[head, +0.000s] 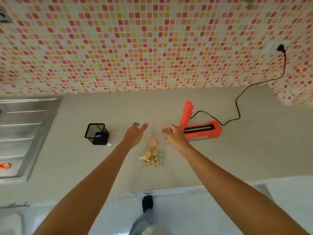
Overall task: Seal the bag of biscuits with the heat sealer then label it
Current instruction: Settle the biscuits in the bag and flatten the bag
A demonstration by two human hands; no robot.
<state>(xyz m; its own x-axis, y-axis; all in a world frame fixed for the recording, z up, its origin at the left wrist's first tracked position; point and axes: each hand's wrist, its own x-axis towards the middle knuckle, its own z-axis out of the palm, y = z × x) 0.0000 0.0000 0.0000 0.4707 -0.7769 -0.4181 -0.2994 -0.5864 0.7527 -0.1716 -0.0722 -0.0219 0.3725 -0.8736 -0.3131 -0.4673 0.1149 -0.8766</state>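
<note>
A clear bag of biscuits [152,154] lies flat on the grey counter [237,158], its round biscuits bunched at the near end and its empty mouth end pointing to the wall. My left hand [135,134] hovers at the left of the mouth end with thumb and fingers apart, holding nothing. At the right of the mouth end my right hand [173,135] has its fingertips pinched together, seemingly on the clear film. The orange heat sealer [201,131] sits just right of that hand, its lid [186,113] raised.
A black cord [237,106] runs from the sealer to a wall socket [280,48]. A black mesh pen holder [97,134] stands to the left, a small white label piece [109,145] at its foot. A steel sink drainboard [25,133] fills the far left.
</note>
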